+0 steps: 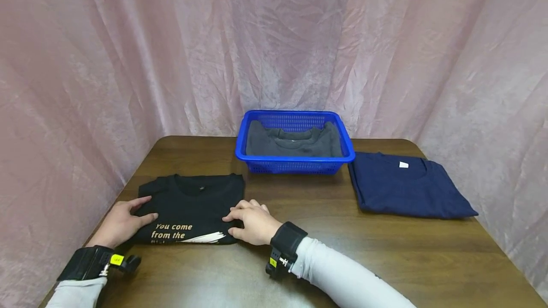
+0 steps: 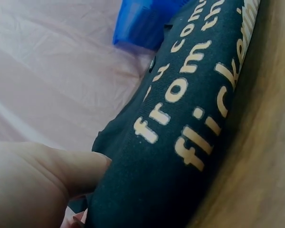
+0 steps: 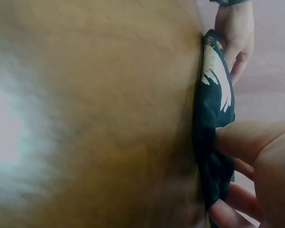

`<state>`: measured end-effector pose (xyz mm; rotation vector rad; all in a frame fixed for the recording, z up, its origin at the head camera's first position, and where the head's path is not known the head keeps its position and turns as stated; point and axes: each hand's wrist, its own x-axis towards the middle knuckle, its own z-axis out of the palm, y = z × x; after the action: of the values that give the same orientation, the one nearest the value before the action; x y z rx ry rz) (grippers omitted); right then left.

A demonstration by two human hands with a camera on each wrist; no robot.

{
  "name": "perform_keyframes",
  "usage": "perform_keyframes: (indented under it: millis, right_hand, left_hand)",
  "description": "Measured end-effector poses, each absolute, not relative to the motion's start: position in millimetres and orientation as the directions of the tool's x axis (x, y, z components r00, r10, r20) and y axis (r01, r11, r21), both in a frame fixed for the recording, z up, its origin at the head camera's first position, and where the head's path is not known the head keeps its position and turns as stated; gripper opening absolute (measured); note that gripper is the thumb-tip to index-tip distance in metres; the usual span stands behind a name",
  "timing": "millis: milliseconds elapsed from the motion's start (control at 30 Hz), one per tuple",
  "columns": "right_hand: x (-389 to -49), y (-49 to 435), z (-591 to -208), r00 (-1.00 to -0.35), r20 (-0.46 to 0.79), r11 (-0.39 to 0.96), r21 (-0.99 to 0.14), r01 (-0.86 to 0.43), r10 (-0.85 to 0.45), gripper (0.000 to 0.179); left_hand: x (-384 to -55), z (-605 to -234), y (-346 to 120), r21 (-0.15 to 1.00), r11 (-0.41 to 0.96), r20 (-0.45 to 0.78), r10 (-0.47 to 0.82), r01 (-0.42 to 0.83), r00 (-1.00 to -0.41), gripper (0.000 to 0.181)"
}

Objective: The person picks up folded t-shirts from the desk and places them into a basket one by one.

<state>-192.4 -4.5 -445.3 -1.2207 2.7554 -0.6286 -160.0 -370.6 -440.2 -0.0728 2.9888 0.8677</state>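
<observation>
A folded black T-shirt (image 1: 192,206) with pale lettering and a white brush-stroke print lies on the table at the left, neckline facing away. My left hand (image 1: 122,222) is at its left edge, thumb and index finger spread and touching the cloth. In the left wrist view the thumb (image 2: 80,168) meets the shirt's side; the other fingers are mostly hidden. On the right edge rests my right hand (image 1: 252,222), fingers lightly bent. The right wrist view shows its thumb (image 3: 237,140) against the shirt (image 3: 209,118), where the fabric wrinkles near the fingertips.
A blue plastic basket (image 1: 295,159) stands at the table's back, holding a folded dark grey shirt (image 1: 295,144). To its right lies a folded navy shirt (image 1: 406,189) with a white label, its corner reaching the table's right edge. Pink curtains (image 1: 291,37) hang around the wooden table (image 1: 325,232).
</observation>
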Motion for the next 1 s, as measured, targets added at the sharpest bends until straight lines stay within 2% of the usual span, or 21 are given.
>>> perform_keyframes:
  millis: [300, 833, 933, 1000]
  right_hand:
    - [-180, 1, -448, -0.675, 0.120, 0.589, -0.394, -0.705, -0.728, 0.032]
    - [-160, 11, -445, -0.658, 0.143, 0.572, -0.385, -0.725, -0.739, 0.033]
    - [-159, 11, -445, -0.663, 0.153, 0.556, -0.426, -0.713, -0.733, 0.032]
    - [-160, 11, -444, -0.689, 0.169, 0.548, -0.487, -0.680, -0.705, 0.032]
  left_hand:
    - [-144, -441, -366, 0.554, 0.832, -0.019, -0.034, -0.039, -0.999, 0.076]
    - [-125, -441, -359, 0.571, 0.817, -0.059, -0.060, -0.083, -0.996, 0.080]
    - [-123, -438, -358, 0.568, 0.818, -0.074, -0.062, -0.094, -0.995, 0.082]
    - [-122, -435, -360, 0.574, 0.811, -0.081, -0.082, -0.113, -0.993, 0.083]
